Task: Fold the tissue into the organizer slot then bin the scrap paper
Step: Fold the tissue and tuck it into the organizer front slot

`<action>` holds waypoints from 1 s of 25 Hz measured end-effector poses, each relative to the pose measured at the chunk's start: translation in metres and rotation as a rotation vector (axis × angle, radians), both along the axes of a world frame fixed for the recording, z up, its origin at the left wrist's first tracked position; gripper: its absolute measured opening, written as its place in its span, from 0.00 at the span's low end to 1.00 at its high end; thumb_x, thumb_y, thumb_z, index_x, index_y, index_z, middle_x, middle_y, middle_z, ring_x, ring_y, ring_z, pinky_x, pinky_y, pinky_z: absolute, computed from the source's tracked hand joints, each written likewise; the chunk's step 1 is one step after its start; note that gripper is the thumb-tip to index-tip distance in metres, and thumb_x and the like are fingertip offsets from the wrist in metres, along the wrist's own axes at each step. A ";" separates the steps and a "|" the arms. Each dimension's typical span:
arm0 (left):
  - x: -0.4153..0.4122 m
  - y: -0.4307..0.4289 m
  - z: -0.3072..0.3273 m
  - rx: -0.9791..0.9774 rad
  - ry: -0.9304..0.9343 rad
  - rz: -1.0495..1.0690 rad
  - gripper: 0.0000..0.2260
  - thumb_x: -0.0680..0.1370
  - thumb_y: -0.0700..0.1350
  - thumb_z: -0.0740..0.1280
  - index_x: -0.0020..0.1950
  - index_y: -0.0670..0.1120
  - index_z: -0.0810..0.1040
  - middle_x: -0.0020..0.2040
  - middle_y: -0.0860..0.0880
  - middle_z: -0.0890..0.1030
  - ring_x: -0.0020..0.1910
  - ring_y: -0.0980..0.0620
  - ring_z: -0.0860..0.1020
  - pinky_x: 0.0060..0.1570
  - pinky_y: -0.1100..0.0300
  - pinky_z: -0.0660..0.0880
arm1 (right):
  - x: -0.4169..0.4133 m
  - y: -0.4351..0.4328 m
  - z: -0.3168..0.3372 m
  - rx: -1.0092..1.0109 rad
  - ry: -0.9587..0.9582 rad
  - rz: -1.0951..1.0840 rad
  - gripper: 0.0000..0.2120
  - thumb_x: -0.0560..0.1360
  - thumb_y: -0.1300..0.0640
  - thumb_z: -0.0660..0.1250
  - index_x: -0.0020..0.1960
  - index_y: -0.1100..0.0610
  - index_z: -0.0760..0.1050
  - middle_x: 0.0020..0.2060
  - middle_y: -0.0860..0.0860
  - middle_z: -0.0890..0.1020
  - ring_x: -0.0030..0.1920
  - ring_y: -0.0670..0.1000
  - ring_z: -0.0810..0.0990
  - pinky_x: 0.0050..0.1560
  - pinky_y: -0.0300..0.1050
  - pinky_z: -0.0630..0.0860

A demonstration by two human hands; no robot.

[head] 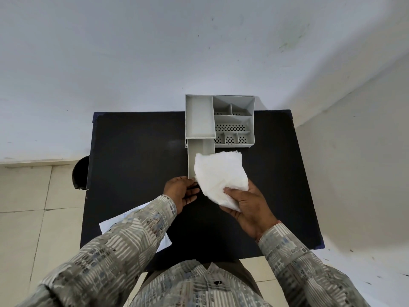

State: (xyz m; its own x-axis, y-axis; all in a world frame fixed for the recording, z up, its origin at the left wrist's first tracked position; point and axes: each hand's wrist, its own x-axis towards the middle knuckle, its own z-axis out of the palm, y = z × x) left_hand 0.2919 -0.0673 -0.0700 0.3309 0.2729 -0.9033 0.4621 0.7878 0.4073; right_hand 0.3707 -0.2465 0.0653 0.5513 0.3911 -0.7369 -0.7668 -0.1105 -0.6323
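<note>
- Holding tissue (220, 173) in right hand (247, 207), partly folded, above organizer's (221, 120) pulled-out slot (204, 147); not in yet.
- Left hand (180, 191) loose, fingers at slot's near corner.
- Scrap paper (110, 224) on table (137, 151), well short of organizer; binning remains.

The grey plastic compartmented organizer (232, 122) stands on the black rectangular table (137, 156) at its far edge, at 12 o'clock from the person. Its long pull-out slot (200, 159) extends toward 6 o'clock. The white crumpled tissue (220, 173) lies over the slot's near end, between the right hand (247, 207) at 5 o'clock and the left hand (180, 192) at 7 o'clock. The white scrap paper sheet (110, 224) lies at the table's near left, at 8 o'clock, partly under the left sleeve (124, 244). A dark round bin (80, 173) sits beside the table's left edge, at 9 o'clock.
</note>
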 end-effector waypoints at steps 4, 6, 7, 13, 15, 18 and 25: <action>0.000 0.000 0.003 -0.022 0.001 -0.023 0.14 0.82 0.41 0.68 0.68 0.43 0.78 0.52 0.46 0.89 0.41 0.49 0.87 0.40 0.52 0.81 | 0.003 0.002 -0.001 -0.009 -0.006 -0.009 0.23 0.78 0.69 0.69 0.69 0.51 0.77 0.63 0.54 0.85 0.61 0.61 0.85 0.40 0.50 0.85; -0.001 0.002 0.012 -0.023 0.015 -0.029 0.12 0.82 0.42 0.69 0.66 0.44 0.78 0.55 0.45 0.88 0.42 0.47 0.86 0.40 0.51 0.80 | 0.006 0.001 -0.002 -0.003 -0.008 -0.020 0.23 0.78 0.69 0.69 0.69 0.51 0.77 0.63 0.54 0.85 0.61 0.61 0.84 0.40 0.50 0.85; -0.002 0.004 0.018 0.004 0.042 -0.041 0.14 0.82 0.45 0.70 0.66 0.44 0.79 0.58 0.44 0.87 0.44 0.47 0.85 0.40 0.51 0.80 | 0.007 0.001 -0.003 0.001 -0.007 -0.025 0.23 0.78 0.69 0.69 0.69 0.51 0.77 0.63 0.54 0.85 0.61 0.61 0.84 0.40 0.50 0.85; -0.020 0.006 0.094 0.096 -0.074 -0.102 0.22 0.80 0.63 0.68 0.61 0.46 0.82 0.50 0.43 0.86 0.43 0.42 0.84 0.42 0.46 0.84 | 0.016 0.014 -0.011 0.044 0.031 0.035 0.22 0.78 0.67 0.70 0.69 0.50 0.78 0.62 0.53 0.86 0.61 0.61 0.85 0.44 0.52 0.86; -0.019 0.002 0.115 0.182 -0.199 -0.204 0.17 0.80 0.56 0.73 0.60 0.45 0.83 0.50 0.45 0.89 0.44 0.44 0.87 0.43 0.45 0.87 | 0.017 0.023 -0.015 0.058 0.033 0.125 0.21 0.79 0.64 0.71 0.68 0.49 0.78 0.62 0.52 0.87 0.60 0.60 0.86 0.49 0.57 0.86; -0.013 0.005 0.110 0.546 -0.068 -0.280 0.16 0.75 0.39 0.79 0.60 0.44 0.82 0.53 0.44 0.88 0.47 0.45 0.89 0.40 0.49 0.88 | 0.020 0.035 -0.025 -0.119 -0.070 0.263 0.18 0.79 0.58 0.72 0.67 0.49 0.76 0.64 0.52 0.84 0.59 0.59 0.85 0.49 0.59 0.87; -0.001 0.010 0.087 1.129 0.028 -0.690 0.14 0.71 0.39 0.78 0.52 0.49 0.78 0.44 0.52 0.81 0.43 0.48 0.82 0.46 0.57 0.76 | 0.028 0.040 -0.047 -0.532 -0.899 0.771 0.33 0.75 0.63 0.71 0.77 0.45 0.70 0.68 0.53 0.80 0.65 0.55 0.80 0.70 0.50 0.77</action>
State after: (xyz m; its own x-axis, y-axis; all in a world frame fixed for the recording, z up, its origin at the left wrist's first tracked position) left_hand 0.2912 -0.0569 0.0175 0.6890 0.6591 -0.3014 0.6479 -0.3738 0.6637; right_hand 0.3986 -0.2060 0.0178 0.6960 0.6029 -0.3900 0.2742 -0.7252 -0.6316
